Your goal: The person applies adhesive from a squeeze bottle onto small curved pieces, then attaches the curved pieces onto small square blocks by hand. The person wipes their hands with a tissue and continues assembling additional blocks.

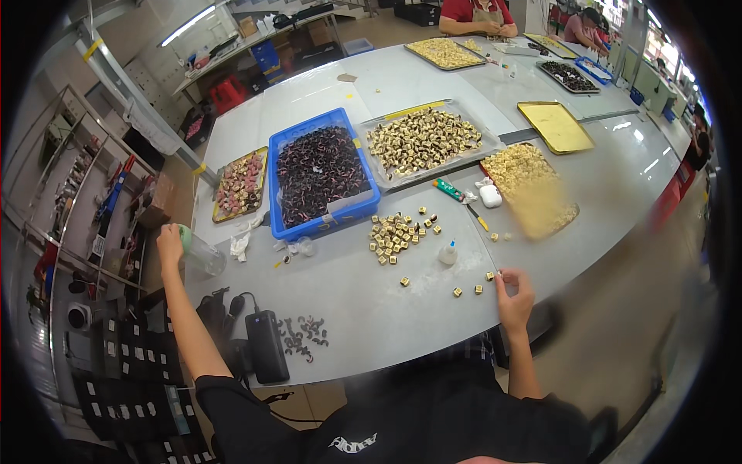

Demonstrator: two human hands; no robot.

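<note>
At the table's left edge my left hand [170,246] is closed round the green top of a clear bottle [205,257], which tilts over the tabletop. My right hand [515,300], near the right edge, has thumb and forefinger pinched on something small and pale that I cannot make out. Just left of those fingertips sits a small gold-and-dark cube [490,276]. Two more such cubes [468,291] lie close by. A loose cluster of gold-and-dark cubes [393,238] is spread mid-table. Beside it stands a small dropper bottle [448,253].
A blue bin [376,203] holds many dark curved pieces. Next to it are a clear-lined tray [483,155] of gold cubes and a tray of pale pieces [525,174]. A black power bank [267,346] lies by the near edge, beside scattered dark pieces [303,335]. Other people sit across the table.
</note>
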